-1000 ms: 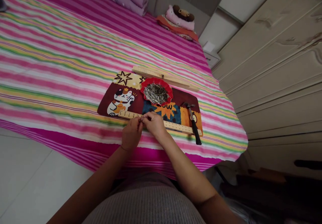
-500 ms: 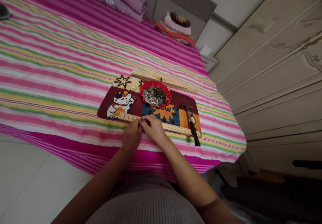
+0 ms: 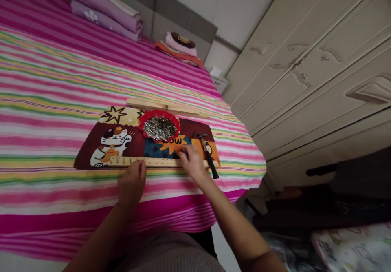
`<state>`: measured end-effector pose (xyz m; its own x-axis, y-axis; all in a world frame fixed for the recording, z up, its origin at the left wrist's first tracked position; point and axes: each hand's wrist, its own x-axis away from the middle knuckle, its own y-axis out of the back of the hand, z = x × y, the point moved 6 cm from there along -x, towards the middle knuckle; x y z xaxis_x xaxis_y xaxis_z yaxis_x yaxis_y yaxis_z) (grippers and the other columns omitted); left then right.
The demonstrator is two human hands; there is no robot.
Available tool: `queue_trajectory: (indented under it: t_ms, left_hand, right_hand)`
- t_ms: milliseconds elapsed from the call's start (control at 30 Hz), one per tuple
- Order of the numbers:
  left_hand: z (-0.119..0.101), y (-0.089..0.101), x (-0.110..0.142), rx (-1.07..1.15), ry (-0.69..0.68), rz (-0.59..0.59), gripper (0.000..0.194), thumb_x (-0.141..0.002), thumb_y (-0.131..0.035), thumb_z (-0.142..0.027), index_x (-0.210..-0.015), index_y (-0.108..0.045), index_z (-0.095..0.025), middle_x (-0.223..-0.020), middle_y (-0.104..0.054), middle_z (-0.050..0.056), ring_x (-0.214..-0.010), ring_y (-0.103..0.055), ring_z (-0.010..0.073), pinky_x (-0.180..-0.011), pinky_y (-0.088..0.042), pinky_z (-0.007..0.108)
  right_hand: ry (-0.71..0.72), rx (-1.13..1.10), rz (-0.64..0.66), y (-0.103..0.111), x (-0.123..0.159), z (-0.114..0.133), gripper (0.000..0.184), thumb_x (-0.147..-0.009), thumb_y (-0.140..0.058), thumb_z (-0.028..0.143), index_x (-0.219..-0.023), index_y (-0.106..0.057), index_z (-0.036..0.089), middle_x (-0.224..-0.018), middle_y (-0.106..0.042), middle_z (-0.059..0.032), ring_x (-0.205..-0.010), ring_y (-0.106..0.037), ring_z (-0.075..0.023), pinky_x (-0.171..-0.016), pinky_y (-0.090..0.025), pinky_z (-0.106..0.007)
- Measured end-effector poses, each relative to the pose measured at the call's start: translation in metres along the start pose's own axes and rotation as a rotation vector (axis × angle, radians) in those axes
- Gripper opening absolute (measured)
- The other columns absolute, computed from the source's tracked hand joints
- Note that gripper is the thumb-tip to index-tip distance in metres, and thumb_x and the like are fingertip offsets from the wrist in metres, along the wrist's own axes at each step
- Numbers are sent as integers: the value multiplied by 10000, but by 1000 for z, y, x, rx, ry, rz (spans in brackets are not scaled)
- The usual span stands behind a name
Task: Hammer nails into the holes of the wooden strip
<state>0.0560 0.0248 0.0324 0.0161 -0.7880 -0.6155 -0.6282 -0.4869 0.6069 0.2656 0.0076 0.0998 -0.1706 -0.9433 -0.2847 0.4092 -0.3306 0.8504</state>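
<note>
A narrow wooden strip with rows of small holes [image 3: 165, 162] lies along the near edge of a patterned mat [image 3: 85, 149]. Several nails stand in its left part. My left hand [image 3: 132, 184] is at the strip, thumb and finger pinched together on what looks like a nail, mostly hidden by the fingertips. My right hand [image 3: 193, 162] hovers over the strip's right part, fingers bent and slightly apart, with nothing clear between them. Just right of it lies a claw hammer [image 3: 209, 158], black handle toward me. A red scalloped bowl [image 3: 177, 135] of loose nails [image 3: 160, 128] sits behind the strip.
More wooden strips [image 3: 180, 111] lie behind the bowl on the striped bedspread [image 3: 45, 137]. Folded purple bedding [image 3: 106, 13] and a stack of folded cloths [image 3: 180, 47] rest at the far side. A cream wardrobe [image 3: 305, 80] stands to the right.
My hands, together at the strip before, are now apart. The right one has moved right toward the hammer, while the left remains at the strip's nails. The view has swung right.
</note>
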Motion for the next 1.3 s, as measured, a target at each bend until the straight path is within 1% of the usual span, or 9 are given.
queue_trajectory:
  t_ms: [167,333,433,533,633,700,833,1067,1300]
  left_hand:
    - [0,-1,1,-21,-4,-6,247,-917,-424,-320,-876,-621,-178,-742,-672,65,-654,-611,164,-569,-387,258]
    - [0,-2,0,-19,-28,-2,237,-917,-415,-306,-844,-602,-181,-741,-674,65,-643,-609,157,-585,-393,255]
    - [-1,-1,0,-5,-30,-6,238,-921,-412,-306,-836,-597,-184,-749,-677,69,-662,-621,157,-601,-408,254]
    - [-1,-2,1,-4,-20,4,236,-922,-414,-309,-845,-600,-186,-775,-681,75,-683,-631,157,-613,-428,256]
    - [-2,-1,1,-11,-22,-6,233,-921,-418,-306,-836,-599,-187,-770,-680,73,-682,-632,156,-614,-437,256]
    - [-2,-1,1,-18,-22,0,236,-923,-414,-307,-825,-595,-191,-752,-677,65,-675,-628,156,-616,-439,256]
    - [0,-4,2,-9,-4,38,239,-923,-406,-312,-829,-592,-195,-745,-671,56,-668,-620,151,-614,-434,253]
    - [1,-5,3,14,14,36,230,-921,-412,-305,-856,-598,-186,-782,-687,67,-695,-636,156,-623,-436,253]
    - [2,-6,3,10,31,34,249,-923,-400,-321,-825,-592,-196,-720,-667,54,-679,-627,158,-623,-433,259]
  right_hand:
    - [-367,495,193,35,-2,-83,326,-867,-477,207,-1153,-591,100,-1099,-636,-192,-995,-591,-278,-846,-417,-368]
    - [-440,459,270,34,-3,-96,315,-873,-417,158,-1137,-587,133,-998,-681,-132,-868,-649,-216,-717,-424,-285]
    - [-430,264,139,41,3,-81,327,-863,-395,172,-1126,-586,129,-892,-677,-110,-781,-636,-204,-667,-430,-281]
    - [-431,-236,11,45,21,-54,340,-850,-406,286,-1127,-557,161,-684,-597,-10,-540,-539,-155,-504,-415,-257]
    - [-428,-751,160,30,45,-10,400,-817,-465,405,-1156,-514,199,-625,-519,54,-419,-429,-108,-364,-352,-218]
    - [-420,-896,298,19,59,20,414,-799,-511,424,-1152,-520,208,-638,-516,60,-409,-411,-88,-332,-332,-196]
    - [-382,-940,400,9,73,57,382,-821,-509,386,-1163,-543,219,-635,-516,62,-412,-407,-71,-335,-320,-176]
    - [-266,-791,439,4,75,66,342,-861,-475,312,-1173,-574,216,-577,-492,67,-431,-410,-84,-407,-338,-197]
    - [-62,-576,260,26,75,76,393,-888,-467,290,-1268,-546,230,-618,-529,36,-537,-487,-127,-528,-417,-230]
